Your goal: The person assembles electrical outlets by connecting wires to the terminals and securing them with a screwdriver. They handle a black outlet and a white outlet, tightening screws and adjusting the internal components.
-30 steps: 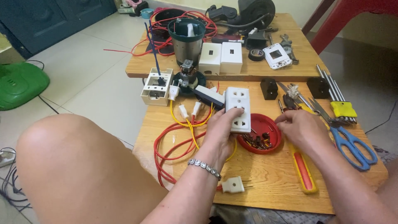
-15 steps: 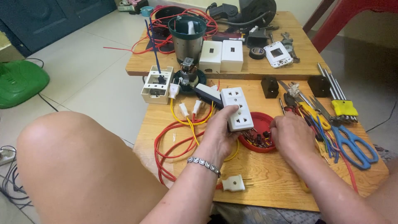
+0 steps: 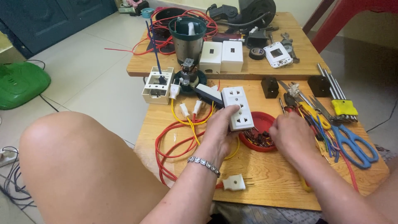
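Holding white socket block (image 3: 237, 108); red dish (image 3: 262, 124) contains small parts, maybe screws.

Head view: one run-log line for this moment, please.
left hand: holds white socket block | right hand: at red dish of small parts | wooden table

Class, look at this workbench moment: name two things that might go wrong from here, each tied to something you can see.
1. The left hand holds the white socket block above the red dish of small parts; if it slips, it may scatter them.
2. The right hand picks in that dish right beside the blue scissors and pliers; a careless reach might catch a blade or knock tools off the table edge.
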